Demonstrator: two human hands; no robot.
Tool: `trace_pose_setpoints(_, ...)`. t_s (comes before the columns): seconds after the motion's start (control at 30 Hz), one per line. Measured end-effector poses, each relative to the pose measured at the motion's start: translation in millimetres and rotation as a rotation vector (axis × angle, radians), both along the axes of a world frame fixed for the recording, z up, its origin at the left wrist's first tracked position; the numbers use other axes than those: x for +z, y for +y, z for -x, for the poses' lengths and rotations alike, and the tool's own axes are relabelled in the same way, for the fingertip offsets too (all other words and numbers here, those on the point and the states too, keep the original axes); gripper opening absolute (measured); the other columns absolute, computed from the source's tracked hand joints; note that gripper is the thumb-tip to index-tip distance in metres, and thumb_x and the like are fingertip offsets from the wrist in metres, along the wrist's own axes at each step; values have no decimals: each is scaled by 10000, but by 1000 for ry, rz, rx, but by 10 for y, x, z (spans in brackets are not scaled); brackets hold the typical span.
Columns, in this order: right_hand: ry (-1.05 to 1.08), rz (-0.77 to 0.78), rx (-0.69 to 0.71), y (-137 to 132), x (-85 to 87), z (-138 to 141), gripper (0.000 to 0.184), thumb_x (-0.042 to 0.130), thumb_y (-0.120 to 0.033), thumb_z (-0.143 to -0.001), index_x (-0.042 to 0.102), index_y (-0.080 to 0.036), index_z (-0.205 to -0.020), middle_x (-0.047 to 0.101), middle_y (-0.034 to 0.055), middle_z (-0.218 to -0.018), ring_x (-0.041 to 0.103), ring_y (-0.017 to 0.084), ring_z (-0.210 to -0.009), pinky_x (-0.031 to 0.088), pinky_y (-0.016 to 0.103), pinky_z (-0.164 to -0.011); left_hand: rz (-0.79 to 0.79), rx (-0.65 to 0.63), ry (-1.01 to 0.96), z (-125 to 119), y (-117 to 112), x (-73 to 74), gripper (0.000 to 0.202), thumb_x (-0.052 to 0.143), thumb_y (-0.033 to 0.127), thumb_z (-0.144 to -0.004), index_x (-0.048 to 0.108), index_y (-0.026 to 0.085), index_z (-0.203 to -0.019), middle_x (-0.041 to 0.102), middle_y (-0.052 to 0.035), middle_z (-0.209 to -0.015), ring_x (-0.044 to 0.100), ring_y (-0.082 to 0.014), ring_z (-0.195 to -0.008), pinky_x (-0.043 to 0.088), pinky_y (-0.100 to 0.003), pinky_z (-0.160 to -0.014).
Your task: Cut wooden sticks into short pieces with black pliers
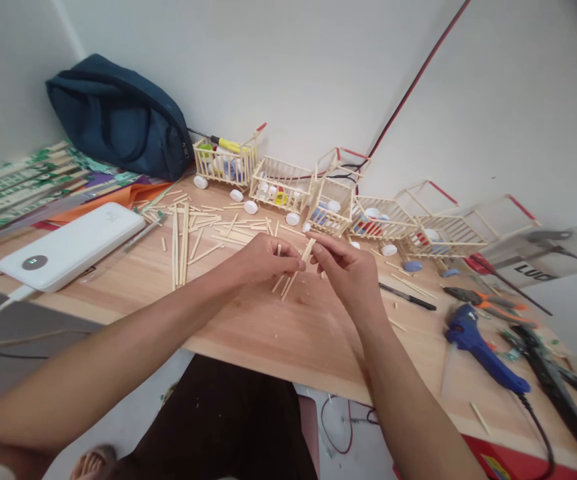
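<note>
- Far left, against the wall, lies a stack of green-printed packs (13, 183), with a dark blue bag (118, 117) slumped behind it.
- Near the left edge of the wooden table (278, 333) a white power bank (73, 245) lies flat, and a pale cable runs off its near end.
- Just right of the power bank, loose sticks (183, 233) are scattered over the tabletop, some long and laid side by side, others short and crossed.
- The left hand (263, 260) hovers above the middle of the table, its fingers pinched together on the short sticks (288, 280).
- Those short sticks hang between the two hands, slanting down to the left, with their lower ends close to the tabletop.
- The right hand (348, 273) faces the left one, nearly touching it. Its thumb and forefinger grip the upper end of the short sticks, and the other fingers are curled under.
- Behind the hands a row of small stick carts (281, 183) with white wheels runs from the bag towards the far right.
- A red cable (418, 73) climbs the wall above the carts.
- Right of the hands a thin black pen (408, 298) lies on the table.
- Further right are orange-handled pliers (488, 300), a blue glue gun (483, 350) and a long black tool (553, 387).
- At the far right stands a pale box (543, 257) with dark lettering.
</note>
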State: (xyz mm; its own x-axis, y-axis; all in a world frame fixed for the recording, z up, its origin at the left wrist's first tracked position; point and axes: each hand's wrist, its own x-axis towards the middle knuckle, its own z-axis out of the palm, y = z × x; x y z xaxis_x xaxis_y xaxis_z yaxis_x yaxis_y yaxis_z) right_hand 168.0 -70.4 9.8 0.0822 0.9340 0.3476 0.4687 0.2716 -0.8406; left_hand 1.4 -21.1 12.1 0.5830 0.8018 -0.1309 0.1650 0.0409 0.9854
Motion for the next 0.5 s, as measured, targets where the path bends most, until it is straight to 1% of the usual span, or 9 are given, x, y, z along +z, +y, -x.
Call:
trace_pose_setpoints(0.07, -29, -35, 0, 0, -5, -14, 259, 578, -303, -852, 728, -233, -1051, 691, 30, -813, 608, 130, -665, 491, 280, -606, 6, -12, 4, -3, 6, -12, 129, 681, 252, -660, 647, 128, -652, 531, 37, -500, 386, -51, -425, 276, -195, -432)
trace_pose_setpoints(0.13, -22, -35, -13, 7, -9, -27, 248, 592, -311, -845, 740, -217, -1021, 695, 30, -785, 602, 125, -637, 484, 274, -592, 0, -28, 13, -3, 10, -30, 141, 672, 266, -664, 644, 128, -658, 533, 36, -512, 394, -52, -427, 279, -192, -427)
trace_pose_setpoints(0.23, 13, 35, -26, 25, -2, -61, 230, 630, -343, -813, 753, -180, -919, 685, 23, -702, 581, 111, -568, 467, 257, -555, -50, -49, 45, 7, 10, -61, 158, 649, 282, -683, 643, 126, -663, 507, 45, -501, 394, -54, -433, 275, -189, -427)
trace_pose_setpoints(0.3, 16, 102, -2, 34, 11, -96, 228, 651, -366, -793, 747, -170, -856, 675, 17, -658, 578, 108, -552, 456, 245, -540, -110, -55, 75, 15, 6, -81, 156, 633, 274, -688, 644, 121, -658, 498, 46, -497, 394, -54, -443, 266, -187, -433)
trace_pose_setpoints(0.4, 25, 180, 36, 41, 22, -148, 233, 686, -398, -756, 724, -169, -780, 669, 14, -638, 589, 114, -569, 457, 240, -550, -186, -57, 121, 19, 2, -101, 153, 609, 258, -697, 660, 116, -672, 523, 36, -515, 422, -64, -467, 263, -189, -446)
trace_pose_setpoints(0.5, 71, 207, 15, 45, 18, -176, 252, 702, -422, -734, 702, -170, -733, 671, 19, -638, 590, 118, -580, 453, 243, -559, -233, -23, 118, 22, 12, -99, 153, 606, 254, -704, 668, 116, -686, 553, 23, -544, 457, -76, -497, 282, -192, -463)
